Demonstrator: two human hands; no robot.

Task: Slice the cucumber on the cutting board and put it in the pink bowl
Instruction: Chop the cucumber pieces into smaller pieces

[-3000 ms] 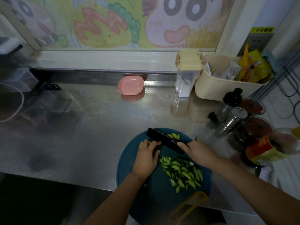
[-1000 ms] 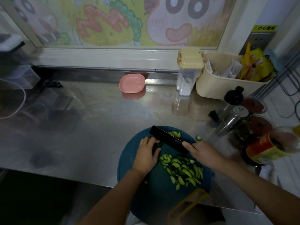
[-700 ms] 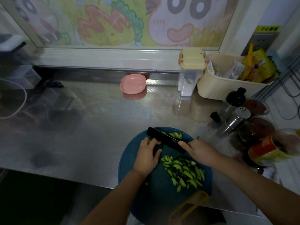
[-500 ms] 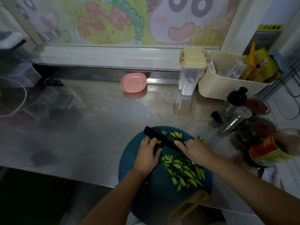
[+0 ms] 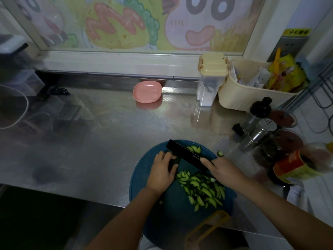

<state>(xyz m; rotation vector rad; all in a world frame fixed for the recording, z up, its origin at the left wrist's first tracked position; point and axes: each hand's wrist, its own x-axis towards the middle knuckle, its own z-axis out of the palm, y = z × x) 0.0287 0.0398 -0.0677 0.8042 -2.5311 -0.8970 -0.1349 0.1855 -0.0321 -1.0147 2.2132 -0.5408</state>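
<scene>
Currently: cutting the last short cucumber end; fingertips are at risk.
The pink bowl (image 5: 146, 92) stands well beyond the left hand (image 5: 161, 175), with no slices visible in it. That hand curls over and holds the cucumber end (image 5: 175, 161) on the blue cutting board (image 5: 171, 213), touching the black knife blade (image 5: 187, 156). A slipping stub could bring fingers under the edge. The sliced pile (image 5: 203, 190) lies between the wrists. The right hand (image 5: 225, 171) grips the knife; one stray slice (image 5: 220, 153) beyond it is already off the board, and others may follow.
</scene>
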